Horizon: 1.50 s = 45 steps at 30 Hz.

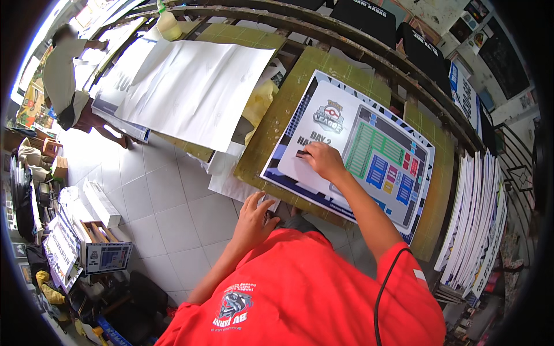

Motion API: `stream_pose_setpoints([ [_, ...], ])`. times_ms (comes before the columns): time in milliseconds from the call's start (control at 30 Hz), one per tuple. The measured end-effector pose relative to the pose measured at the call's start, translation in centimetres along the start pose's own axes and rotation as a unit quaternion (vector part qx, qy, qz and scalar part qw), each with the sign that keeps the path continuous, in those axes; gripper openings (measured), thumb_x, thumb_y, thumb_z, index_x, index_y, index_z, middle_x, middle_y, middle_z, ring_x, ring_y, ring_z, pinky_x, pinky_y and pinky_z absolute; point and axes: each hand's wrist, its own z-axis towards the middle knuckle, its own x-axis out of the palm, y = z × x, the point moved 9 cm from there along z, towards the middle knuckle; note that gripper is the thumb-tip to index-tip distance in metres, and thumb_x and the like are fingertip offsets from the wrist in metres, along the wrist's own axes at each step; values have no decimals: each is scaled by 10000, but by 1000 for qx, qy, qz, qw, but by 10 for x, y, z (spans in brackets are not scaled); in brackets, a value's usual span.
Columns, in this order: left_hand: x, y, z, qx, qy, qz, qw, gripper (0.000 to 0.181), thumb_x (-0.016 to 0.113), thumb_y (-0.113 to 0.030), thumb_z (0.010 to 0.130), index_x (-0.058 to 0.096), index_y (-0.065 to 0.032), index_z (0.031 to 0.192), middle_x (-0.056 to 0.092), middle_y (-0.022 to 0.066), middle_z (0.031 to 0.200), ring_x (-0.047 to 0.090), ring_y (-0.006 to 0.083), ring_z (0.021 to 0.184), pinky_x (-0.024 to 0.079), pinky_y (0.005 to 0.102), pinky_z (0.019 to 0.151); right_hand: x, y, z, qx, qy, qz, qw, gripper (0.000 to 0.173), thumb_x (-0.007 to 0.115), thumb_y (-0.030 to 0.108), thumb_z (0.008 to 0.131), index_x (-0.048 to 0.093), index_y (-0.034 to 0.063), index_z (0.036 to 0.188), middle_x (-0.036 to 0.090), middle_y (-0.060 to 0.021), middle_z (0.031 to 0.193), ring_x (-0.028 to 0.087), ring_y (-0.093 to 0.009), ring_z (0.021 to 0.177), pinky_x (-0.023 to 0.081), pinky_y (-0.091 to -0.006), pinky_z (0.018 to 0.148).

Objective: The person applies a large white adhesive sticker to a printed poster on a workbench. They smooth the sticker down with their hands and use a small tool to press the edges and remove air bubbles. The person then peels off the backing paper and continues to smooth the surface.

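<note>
My right hand (323, 161) presses a small dark hand tool (301, 154), too small to name exactly, against a printed sign sheet (298, 173). A coloured hall map and a league logo fill much of that sheet, which lies at an angle on a green cutting mat (268, 149) over the work table. Close to my body, my left hand (256, 216) hovers by the table's near edge with its fingers apart. I see nothing held in it. To the left, a large white sheet (194, 86) with soft creases covers a stack of printed boards (117, 113).
A spray bottle (168, 24) stands beyond the white sheet. Finished boards (474, 225) lean upright in a row at the right. Another person (67, 82) bends over a bench at far left. Boxes and a small printed sign (107, 258) stand on the tiled floor (173, 225).
</note>
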Motion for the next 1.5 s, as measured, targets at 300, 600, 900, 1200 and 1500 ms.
stream_pose_setpoints([
  [300, -2, 18, -1, -98, -22, 62, 993, 471, 757, -134, 745, 597, -62, 1182, 471, 231, 1364, 422, 446, 1279, 374, 508, 1039, -40, -126, 153, 18, -145, -26, 989, 297, 612, 330, 905, 620, 44, 829, 634, -144, 848, 635, -352, 855, 517, -453, 719],
  [600, 21, 9, 31, -145, -4, 54, 988, 491, 739, -136, 763, 575, -69, 1221, 437, 203, 1413, 367, 436, 1334, 340, 500, 1073, -67, -212, 220, 68, -189, -61, 978, 188, 591, 241, 903, 589, 53, 906, 646, -140, 928, 633, -367, 882, 511, -487, 719],
  [900, 37, 16, 52, -109, -14, 103, 989, 569, 737, -143, 763, 532, -64, 1288, 411, 214, 1428, 319, 447, 1357, 281, 523, 1102, -52, -172, 191, 183, -224, 30, 957, 204, 589, 244, 902, 562, 44, 934, 649, -192, 883, 652, -390, 847, 529, -492, 720],
  [1200, 44, 30, 59, -65, 20, 152, 986, 637, 761, -178, 741, 509, -62, 1313, 380, 224, 1450, 268, 448, 1384, 224, 552, 1121, -108, -290, 67, 315, -289, -87, 900, 149, 484, 137, 916, 552, 6, 931, 659, -217, 890, 662, -405, 845, 534, -500, 723],
  [1500, 46, 33, 61, -38, 44, 186, 981, 690, 751, -156, 743, 453, -58, 1357, 348, 229, 1464, 257, 452, 1386, 229, 571, 1116, -195, -410, -161, 490, -294, -180, 801, 213, 551, 216, 927, 551, 10, 978, 656, -240, 933, 647, -434, 881, 515, -523, 756],
])
